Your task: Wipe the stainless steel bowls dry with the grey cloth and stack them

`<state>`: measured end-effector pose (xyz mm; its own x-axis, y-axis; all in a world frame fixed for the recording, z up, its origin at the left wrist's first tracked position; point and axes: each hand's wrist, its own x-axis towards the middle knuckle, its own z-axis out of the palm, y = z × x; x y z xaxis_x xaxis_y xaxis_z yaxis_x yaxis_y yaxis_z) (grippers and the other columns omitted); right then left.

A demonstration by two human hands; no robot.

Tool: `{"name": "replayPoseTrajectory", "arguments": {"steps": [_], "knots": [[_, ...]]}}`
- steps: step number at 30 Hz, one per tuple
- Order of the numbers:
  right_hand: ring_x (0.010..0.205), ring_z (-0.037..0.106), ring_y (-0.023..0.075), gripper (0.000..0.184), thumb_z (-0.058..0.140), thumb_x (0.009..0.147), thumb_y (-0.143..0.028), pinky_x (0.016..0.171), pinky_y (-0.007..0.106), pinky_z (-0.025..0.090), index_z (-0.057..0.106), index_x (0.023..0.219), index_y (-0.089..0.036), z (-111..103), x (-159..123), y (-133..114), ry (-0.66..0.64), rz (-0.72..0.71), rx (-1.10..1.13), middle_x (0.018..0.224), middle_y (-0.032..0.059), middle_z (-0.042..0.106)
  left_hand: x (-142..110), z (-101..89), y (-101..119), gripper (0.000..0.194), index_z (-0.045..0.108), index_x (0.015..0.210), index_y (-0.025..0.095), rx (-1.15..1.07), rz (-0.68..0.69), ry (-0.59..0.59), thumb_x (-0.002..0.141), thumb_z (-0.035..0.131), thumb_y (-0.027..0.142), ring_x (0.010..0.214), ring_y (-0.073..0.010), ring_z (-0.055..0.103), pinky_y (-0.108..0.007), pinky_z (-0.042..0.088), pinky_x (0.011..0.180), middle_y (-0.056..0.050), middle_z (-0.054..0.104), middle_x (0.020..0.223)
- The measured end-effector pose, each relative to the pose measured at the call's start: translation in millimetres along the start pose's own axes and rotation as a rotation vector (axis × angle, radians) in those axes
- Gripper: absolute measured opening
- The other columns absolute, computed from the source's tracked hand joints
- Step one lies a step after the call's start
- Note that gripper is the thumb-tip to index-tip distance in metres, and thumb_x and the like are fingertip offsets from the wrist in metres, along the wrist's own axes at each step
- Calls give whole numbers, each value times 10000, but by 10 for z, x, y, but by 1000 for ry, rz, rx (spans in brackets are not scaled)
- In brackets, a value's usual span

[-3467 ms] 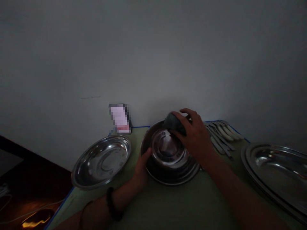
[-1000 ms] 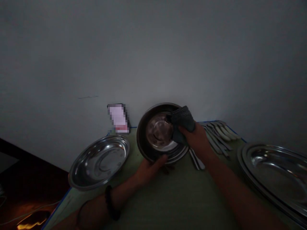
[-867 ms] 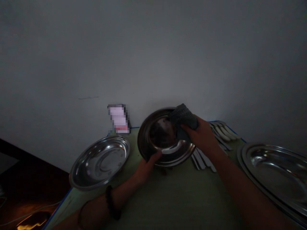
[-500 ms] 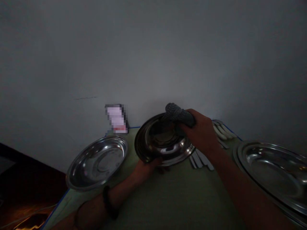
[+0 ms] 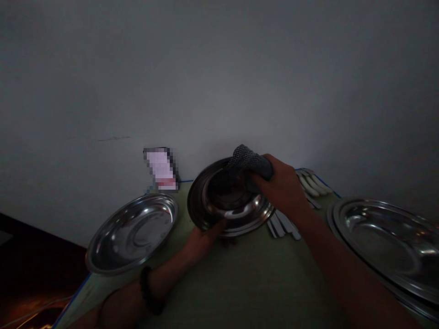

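A shiny metal plate [image 5: 236, 212] with a deep middle is held tilted above the table. My left hand [image 5: 207, 237] grips its near rim, thumb on the inner side and fingers underneath, partly hidden. Closed around a bunched dark checkered cloth [image 5: 245, 160], my right hand [image 5: 281, 183] presses it against the far right part of the plate. A dark bead bracelet [image 5: 151, 292] circles my left wrist.
To the left lies another metal plate [image 5: 133, 237]; stacked metal plates [image 5: 384, 249] are on the right. Pale-handled cutlery [image 5: 312, 183] and flat metal pieces [image 5: 283, 226] lie behind my right arm. A phone [image 5: 162, 167] leans on the wall [image 5: 219, 77]. The green table [image 5: 240, 283] has blue edges.
The whole view has shifted slightly, so things appear a little further left. Both hands keep their hold, and the cloth stays near the plate's far right rim.
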<state>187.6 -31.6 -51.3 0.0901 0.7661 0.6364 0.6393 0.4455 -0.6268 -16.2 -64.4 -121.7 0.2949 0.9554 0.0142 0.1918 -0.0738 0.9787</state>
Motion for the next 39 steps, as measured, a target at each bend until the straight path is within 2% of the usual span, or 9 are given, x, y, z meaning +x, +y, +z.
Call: {"name": "replayPoseTrajectory", "arguments": {"steps": [3,9,17,22,26,39], "knots": [[680,608,191,160,629,755,-317,640,318,440,632,850,-187,11,-8,-14,16,6,29,755,39,677,-3,4,-20,380,707,754,157,-65,-17,-56,798,606,521,570,-193,657,-326,556,580,-80,746,673],[723,626,207,170,618,761,-314,657,328,449,632,867,-182,37,-26,1,17,37,35,783,50,686,7,0,-64,376,703,768,126,-81,-17,-71,828,603,483,551,-150,631,-271,535,555,-91,746,703],[710,625,208,170,617,760,-321,648,328,448,633,861,-185,54,-29,17,16,56,32,770,48,684,12,2,-57,337,708,777,148,-73,-21,-34,827,609,466,573,-154,647,-282,550,603,-69,745,683],[716,629,213,166,610,754,-317,649,331,452,629,856,-187,76,-44,11,40,53,46,779,53,689,14,24,-36,356,689,851,125,-111,3,-62,822,613,471,548,-154,642,-272,532,528,-84,745,685],[697,625,213,166,605,760,-333,628,325,451,621,844,-191,87,-46,24,35,55,54,760,50,686,10,31,-29,365,683,886,124,-127,-36,-42,809,628,476,577,-173,656,-279,532,523,-90,747,691],[710,635,227,150,603,760,-321,633,349,461,609,847,-199,97,-54,40,28,84,37,770,59,690,-12,40,-17,359,695,814,125,-112,-40,-27,818,610,474,554,-166,636,-280,530,528,-98,741,687]]}}
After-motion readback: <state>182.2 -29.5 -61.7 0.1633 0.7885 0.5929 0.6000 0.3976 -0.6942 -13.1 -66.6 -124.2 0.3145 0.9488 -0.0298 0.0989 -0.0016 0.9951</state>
